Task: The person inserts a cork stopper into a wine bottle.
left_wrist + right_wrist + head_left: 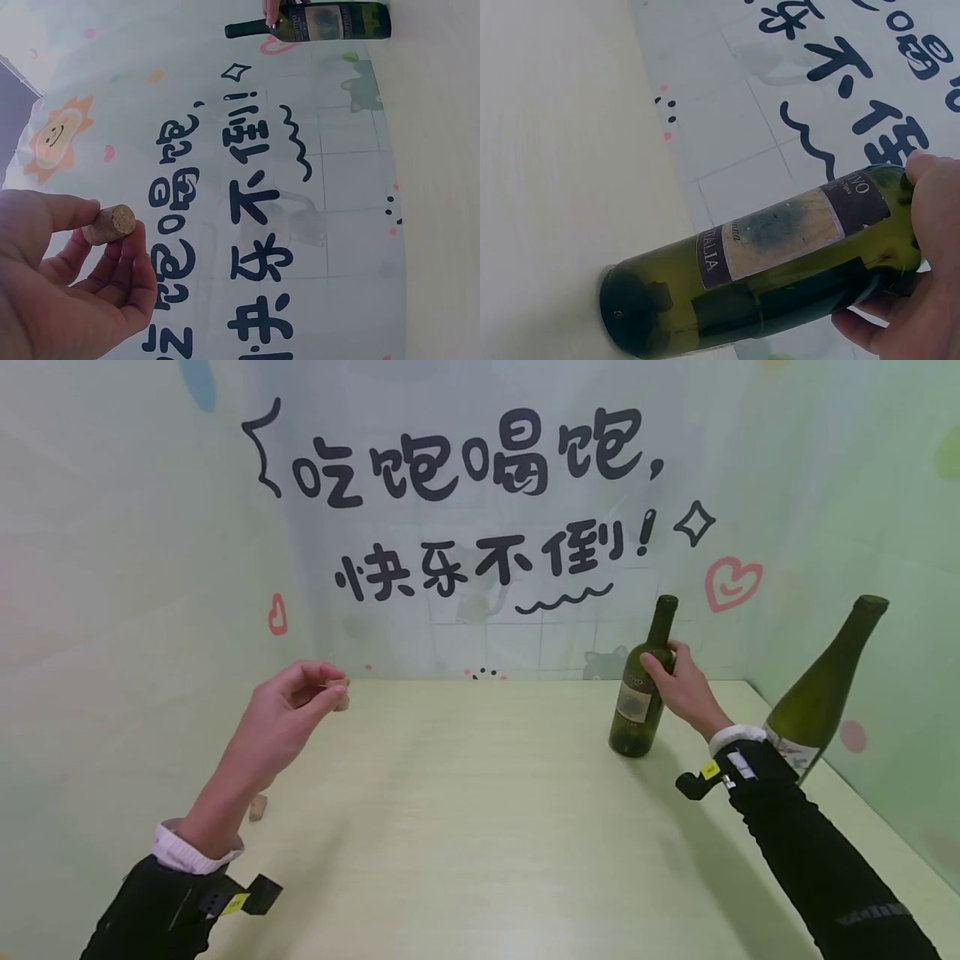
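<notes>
My left hand pinches a cork between thumb and fingertips, above the left part of the table. In the left wrist view one end of the cork faces the camera. On the right, my right hand grips a green wine bottle around its shoulder, below the neck. That bottle leans slightly, its neck toward the right, and its label shows in the right wrist view. Whether its base touches the table, I cannot tell. The bottle's mouth looks uncorked in the head view.
A second, taller green bottle stands at the right, its lower part partly hidden by my right forearm. Another cork lies on the pale table beside my left wrist. A printed backdrop rises behind the table.
</notes>
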Demonstrator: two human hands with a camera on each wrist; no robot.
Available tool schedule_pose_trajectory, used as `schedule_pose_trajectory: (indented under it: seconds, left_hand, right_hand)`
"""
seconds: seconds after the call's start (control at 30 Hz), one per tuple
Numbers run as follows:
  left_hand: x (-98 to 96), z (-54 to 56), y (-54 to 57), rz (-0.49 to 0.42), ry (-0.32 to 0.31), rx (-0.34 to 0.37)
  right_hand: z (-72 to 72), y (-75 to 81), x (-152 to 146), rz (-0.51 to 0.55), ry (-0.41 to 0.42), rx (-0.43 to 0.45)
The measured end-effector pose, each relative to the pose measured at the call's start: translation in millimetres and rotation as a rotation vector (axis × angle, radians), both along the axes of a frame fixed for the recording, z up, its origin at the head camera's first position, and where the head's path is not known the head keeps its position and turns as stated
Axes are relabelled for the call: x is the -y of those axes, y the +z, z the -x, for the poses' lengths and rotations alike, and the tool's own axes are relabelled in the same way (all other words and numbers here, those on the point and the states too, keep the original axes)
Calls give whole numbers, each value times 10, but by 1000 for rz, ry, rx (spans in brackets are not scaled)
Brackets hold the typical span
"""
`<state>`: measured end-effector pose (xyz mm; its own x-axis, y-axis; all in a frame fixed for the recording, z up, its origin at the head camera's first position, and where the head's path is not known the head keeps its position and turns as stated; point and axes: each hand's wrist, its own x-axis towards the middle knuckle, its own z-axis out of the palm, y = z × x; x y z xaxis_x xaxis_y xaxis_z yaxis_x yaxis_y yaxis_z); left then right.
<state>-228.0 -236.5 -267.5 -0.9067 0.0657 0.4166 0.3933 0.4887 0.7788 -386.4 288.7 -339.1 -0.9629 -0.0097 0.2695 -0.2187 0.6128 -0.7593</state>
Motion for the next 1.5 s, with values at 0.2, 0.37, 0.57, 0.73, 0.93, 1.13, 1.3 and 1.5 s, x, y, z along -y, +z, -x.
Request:
schedule_pose_trajectory:
  seconds: [0.2, 0.37, 0.57, 0.73, 0.93, 1.13, 1.3, 1.5]
  left_hand:
    - [-30, -3, 24, -11, 3, -8]
    - [-101, -5, 74, -37, -10, -6]
    - [-187, -12, 125, -52, -31, -18]
    - [-270, -24, 173, -65, -43, -25]
    - [-343, -45, 235, -74, -65, -30]
    - [-410, -51, 275, -88, -73, -37]
    - [-507, -27, 320, -98, -87, -64]
    - [-618, -16, 369, -121, -109, -75]
  right_hand:
    - [-34, -11, 177, -15, 49, -8]
    - [-91, -35, 356, 6, 80, -6]
    - [-174, -71, 596, 32, 148, -31]
    - [-261, -79, 793, 44, 192, -37]
    - [-362, -99, 1003, 59, 241, -32]
    - [-470, -128, 1172, 60, 273, -47]
    - [-546, -161, 1282, 85, 302, -58]
    - [-635, -203, 1400, 121, 343, -65]
